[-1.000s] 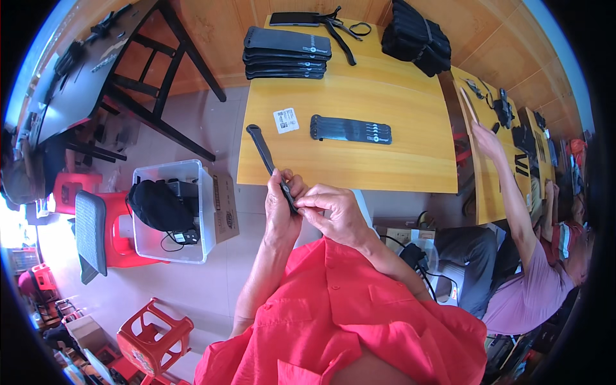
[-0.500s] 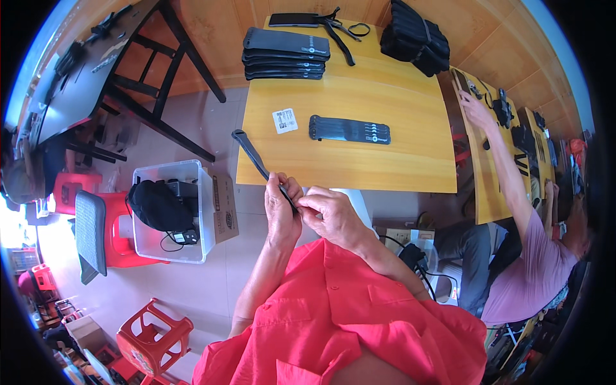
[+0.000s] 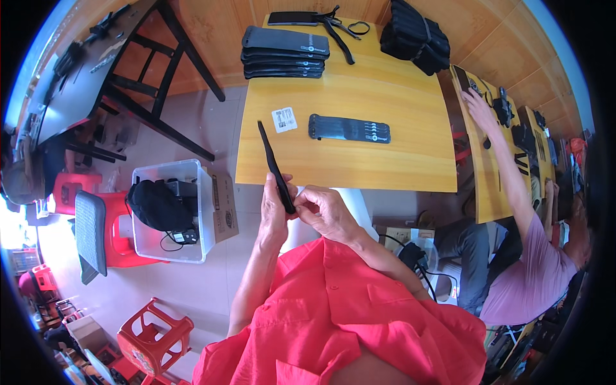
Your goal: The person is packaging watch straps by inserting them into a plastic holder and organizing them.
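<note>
My left hand (image 3: 274, 208) is closed around a long black strap (image 3: 272, 156), held edge-on just off the table's near edge, its far end pointing up and slightly left. At the strap's near end, the fingers of my right hand (image 3: 324, 210) are pinched together against it; their tips are partly hidden. On the yellow table (image 3: 346, 168) in front lies a small overlapping set of flat black straps (image 3: 350, 129) with pale printing. A white label sheet (image 3: 283, 120) rests to its left. Farther back sits a thick stack of similar straps (image 3: 285, 48).
Behind are a dark flat case (image 3: 292, 18), loose black straps (image 3: 338, 40) and a bound black bundle (image 3: 416, 38). A clear plastic bin (image 3: 204, 221) and red stools (image 3: 154, 337) stand left on the floor. At right, another person (image 3: 529, 269) reaches over a neighbouring table.
The strap in my hands has turned from its broad side to edge-on, and its far end has swung right and more upright. Both hands stay together at its near end.
</note>
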A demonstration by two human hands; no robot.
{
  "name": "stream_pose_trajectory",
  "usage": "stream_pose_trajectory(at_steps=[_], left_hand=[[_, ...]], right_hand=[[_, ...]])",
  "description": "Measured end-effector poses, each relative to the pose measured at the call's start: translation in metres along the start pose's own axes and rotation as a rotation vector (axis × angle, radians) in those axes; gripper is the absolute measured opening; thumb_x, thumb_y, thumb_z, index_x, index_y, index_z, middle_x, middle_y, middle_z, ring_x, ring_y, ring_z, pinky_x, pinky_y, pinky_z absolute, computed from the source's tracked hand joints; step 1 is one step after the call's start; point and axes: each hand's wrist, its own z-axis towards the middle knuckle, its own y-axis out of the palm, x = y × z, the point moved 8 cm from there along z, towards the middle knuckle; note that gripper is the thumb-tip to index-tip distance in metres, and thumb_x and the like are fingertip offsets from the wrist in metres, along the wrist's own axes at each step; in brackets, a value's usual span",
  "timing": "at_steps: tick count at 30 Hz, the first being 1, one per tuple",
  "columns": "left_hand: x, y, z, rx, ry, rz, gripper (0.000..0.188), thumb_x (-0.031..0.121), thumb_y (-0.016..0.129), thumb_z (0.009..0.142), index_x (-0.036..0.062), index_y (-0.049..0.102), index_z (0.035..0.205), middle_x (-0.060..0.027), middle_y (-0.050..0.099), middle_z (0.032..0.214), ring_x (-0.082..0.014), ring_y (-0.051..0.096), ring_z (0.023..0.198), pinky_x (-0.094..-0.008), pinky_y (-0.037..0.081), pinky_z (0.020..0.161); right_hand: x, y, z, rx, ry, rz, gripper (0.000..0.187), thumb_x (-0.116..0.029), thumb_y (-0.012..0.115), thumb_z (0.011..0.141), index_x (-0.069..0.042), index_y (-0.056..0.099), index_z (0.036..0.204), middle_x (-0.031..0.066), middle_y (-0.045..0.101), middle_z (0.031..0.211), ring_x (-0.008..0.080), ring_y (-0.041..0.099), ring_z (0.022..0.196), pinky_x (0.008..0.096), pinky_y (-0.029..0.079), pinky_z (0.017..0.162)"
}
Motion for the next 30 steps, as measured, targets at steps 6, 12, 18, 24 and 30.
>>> stream_pose_trajectory(at_steps=[6,12,18,24,30], left_hand=[[0.056,-0.02,-0.046,0.311,0.662,0.81,0.054,0.011,0.071,0.069,0.0002,0.045,0.115,-0.0115,0.049,0.096,-0.0184,0.052,0.081,-0.0312,0.045,0.068],[0.049,-0.01,-0.056,0.084,0.696,0.869,0.035,0.004,0.073,0.066,0.0013,0.06,0.098,-0.0114,0.055,0.099,-0.0219,0.058,0.086,-0.0305,0.048,0.076],[0.046,-0.015,-0.052,0.028,0.617,0.635,0.031,-0.003,0.072,0.067,-0.0015,0.061,0.096,-0.0097,0.057,0.097,-0.0173,0.059,0.09,-0.0269,0.051,0.08],[0.04,-0.017,-0.052,0.002,0.569,0.574,0.025,-0.007,0.066,0.072,-0.0034,0.062,0.096,-0.0101,0.058,0.094,-0.0166,0.062,0.085,-0.0257,0.052,0.077],[0.047,-0.014,-0.061,0.124,0.634,0.666,0.018,-0.004,0.06,0.078,-0.0023,0.062,0.096,-0.0088,0.06,0.088,-0.0138,0.061,0.08,-0.0238,0.05,0.069]], right_hand=[[0.018,0.007,0.004,-0.016,0.11,-0.01,0.005,-0.002,0.056,0.078,0.003,0.058,0.078,0.0053,0.055,0.07,0.0093,0.053,0.06,0.0217,0.043,0.054],[0.018,0.011,0.004,-0.023,0.139,-0.027,0.005,-0.001,0.056,0.079,0.004,0.057,0.077,0.0041,0.057,0.07,0.0075,0.053,0.063,0.0217,0.044,0.057],[0.018,0.011,0.003,-0.081,0.15,0.112,0.004,-0.001,0.055,0.081,0.002,0.058,0.081,0.0032,0.057,0.074,0.0079,0.054,0.067,0.0222,0.045,0.061],[0.011,0.014,0.005,-0.085,0.104,0.101,0.004,0.0,0.055,0.079,0.002,0.057,0.081,0.0038,0.056,0.075,0.0081,0.053,0.068,0.0221,0.045,0.062],[0.001,0.016,0.011,0.008,0.031,0.097,0.004,0.002,0.055,0.075,0.003,0.057,0.078,0.0048,0.054,0.071,0.0098,0.053,0.064,0.0221,0.046,0.061]])
